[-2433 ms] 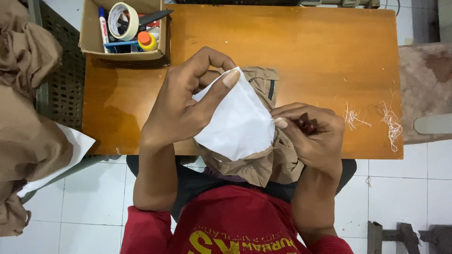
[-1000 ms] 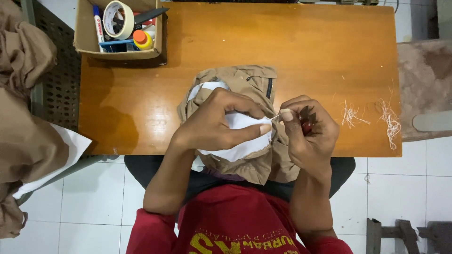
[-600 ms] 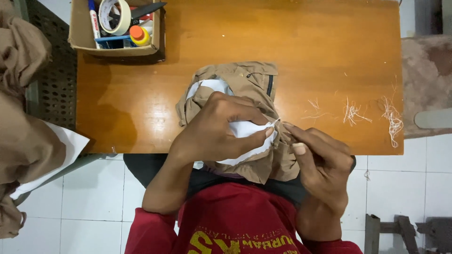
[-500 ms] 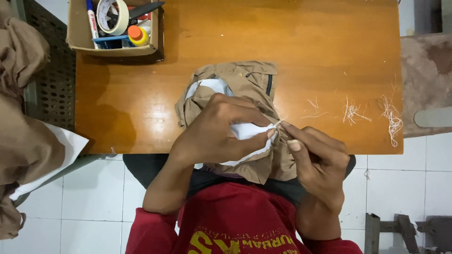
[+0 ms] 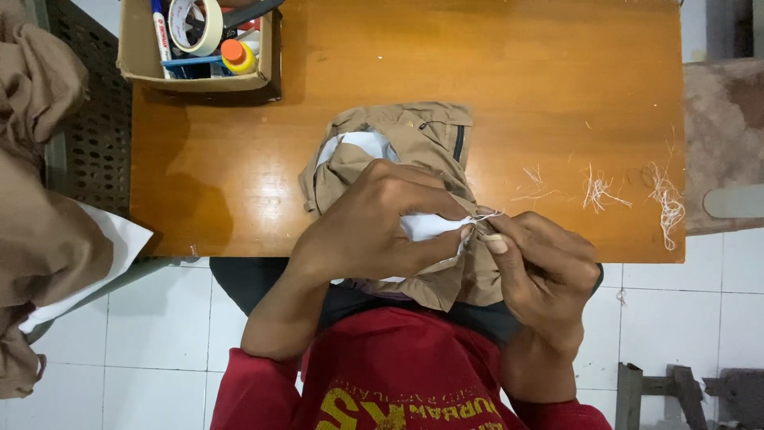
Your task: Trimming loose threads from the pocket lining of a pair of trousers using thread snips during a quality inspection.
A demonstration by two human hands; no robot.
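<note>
A tan garment (image 5: 414,139) with a white lining (image 5: 426,227) lies bunched at the near edge of the wooden table (image 5: 541,95). My left hand (image 5: 374,227) presses down on the white lining and pinches it at its right end. My right hand (image 5: 545,267) meets it there, thumb and forefinger closed on a thin white thread (image 5: 485,215) that sticks out of the fabric. A black zipper (image 5: 458,143) shows on the garment's far side.
A cardboard box (image 5: 143,64) at the table's far left holds a tape roll (image 5: 195,24), markers and an orange-capped bottle (image 5: 237,56). Loose thread clippings (image 5: 629,195) lie on the table's right. Tan fabric (image 5: 40,199) piles at the left. A stool (image 5: 676,390) stands at lower right.
My left hand lowered the white lining from held up to pressed flat on the garment. My right hand dropped lower and closed its fingertips on a thread at the lining's edge.
</note>
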